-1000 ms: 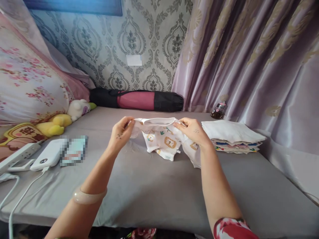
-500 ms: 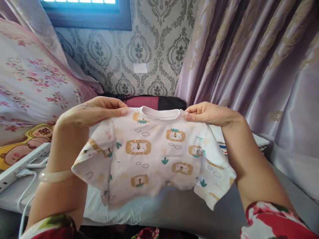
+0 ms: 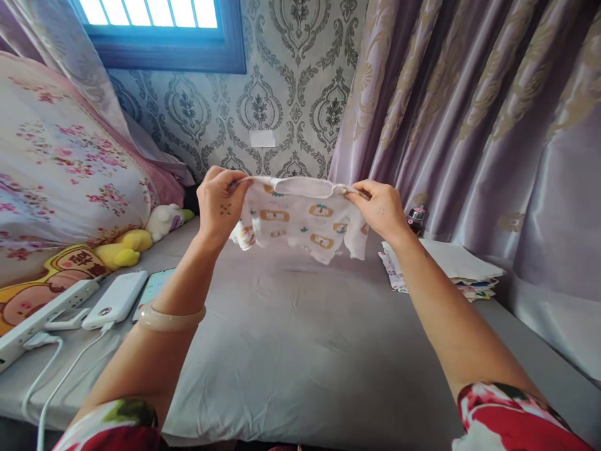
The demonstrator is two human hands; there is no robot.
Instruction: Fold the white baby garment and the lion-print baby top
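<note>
- White cloth shirt with tan prints (image 3: 295,219) has moved farther away.
- Neck (image 3: 304,186) points up; longest sideways.
- Left fingers (image 3: 236,178) and right fingers (image 3: 365,186) pinch its shoulders.

The sleeves (image 3: 514,416) are red, white and green, a pale bangle (image 3: 171,319) circles the left forearm (image 3: 136,369), and small dots (image 3: 225,209) mark both hands (image 3: 382,208).

Blown out to white at the barred window (image 3: 159,12), upper left, ringed with blue glare. Dimmer elsewhere, softly shadowed on the gray bedsheet (image 3: 347,369) at lower center. Slightly blurred across the lion-print shirt (image 3: 300,216), mid-frame. Stretched toward the corners.
</note>
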